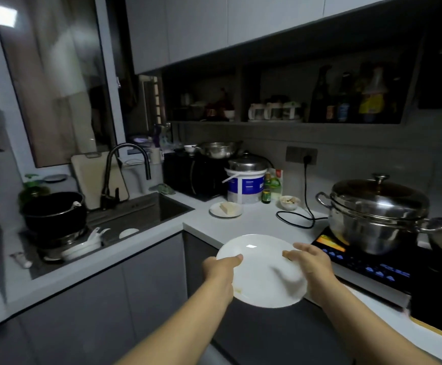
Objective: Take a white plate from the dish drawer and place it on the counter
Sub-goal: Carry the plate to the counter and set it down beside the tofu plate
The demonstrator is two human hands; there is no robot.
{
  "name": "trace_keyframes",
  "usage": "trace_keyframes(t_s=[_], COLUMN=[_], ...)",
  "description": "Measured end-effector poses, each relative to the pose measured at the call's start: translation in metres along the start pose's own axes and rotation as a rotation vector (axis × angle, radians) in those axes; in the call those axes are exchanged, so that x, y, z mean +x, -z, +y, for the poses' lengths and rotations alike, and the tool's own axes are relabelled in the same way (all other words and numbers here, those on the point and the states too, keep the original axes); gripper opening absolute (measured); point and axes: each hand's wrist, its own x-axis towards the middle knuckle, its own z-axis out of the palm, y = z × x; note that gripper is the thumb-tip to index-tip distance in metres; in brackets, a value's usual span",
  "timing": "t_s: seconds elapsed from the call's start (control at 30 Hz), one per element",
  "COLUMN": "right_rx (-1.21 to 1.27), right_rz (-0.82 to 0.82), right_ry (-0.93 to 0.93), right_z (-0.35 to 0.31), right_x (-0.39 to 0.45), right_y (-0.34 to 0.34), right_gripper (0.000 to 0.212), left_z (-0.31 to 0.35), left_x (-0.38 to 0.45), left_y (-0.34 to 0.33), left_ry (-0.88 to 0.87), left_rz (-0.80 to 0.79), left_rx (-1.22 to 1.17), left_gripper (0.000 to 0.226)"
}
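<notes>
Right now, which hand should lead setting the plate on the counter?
Right. The right hand grips the plate on its counter side, nearer the bare spot; the left hand holds the rim out over the cabinets.

sink (162, 206) left | steamer pot (372, 214) right on cooktop (367, 267) | plate (260, 275) between

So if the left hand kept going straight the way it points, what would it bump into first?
Probably nothing soon: the left hand, gripping the round white plate, points over bare pale counter. Farther on sits a small white plate with a pale block, though depth is hard to judge.
</notes>
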Motion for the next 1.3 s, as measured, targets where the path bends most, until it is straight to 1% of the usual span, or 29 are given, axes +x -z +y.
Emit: trace_keyframes(t_s=[0.1,0.23,0.5,0.7,0.87,1.03,1.2,1.3], right_rx=[0.017,0.042,0.017,0.019,-0.001,-0.033,-0.035,-0.025], right_rz=[-0.001,0.01,0.055,0.086,0.063,0.048,0.05,0.066], right_ry=[0.001,0.006,-0.053,-0.082,-0.087,-0.059,-0.081,-0.108], right_z=[-0.003,-0.007,0.007,0.006,-0.017,-0.034,-0.026,-0.017], right_x=[0.017,0.036,0.088,0.144,0.2,0.252,0.292,0.316], right_y=[-0.046,-0.097,-0.16,-0.187,-0.21,-0.231,-0.251,-0.264], right_gripper=[0.043,0.045,0.041,0.041,0.039,0.041,0.042,0.041], left_z=[0.024,0.047,0.066,0.078,0.105,0.129,0.137,0.141], left_x=[0.037,0.084,0.173,0.238,0.286,0.327,0.374,0.409], left_y=[0.021,0.045,0.058,0.042,0.018,-0.003,-0.014,-0.02], left_ry=[-0.034,-0.039,0.01,0.038,0.037,0.011,0.052,0.086], left_rz=[-0.007,-0.007,-0.003,-0.039,-0.043,-0.049,-0.04,-0.056], left_rx=[0.015,0.057,0.116,0.096,0.076,0.044,0.064,0.079], left_gripper=[0.042,0.041,0.05,0.046,0.055,0.056,0.064,0.059])
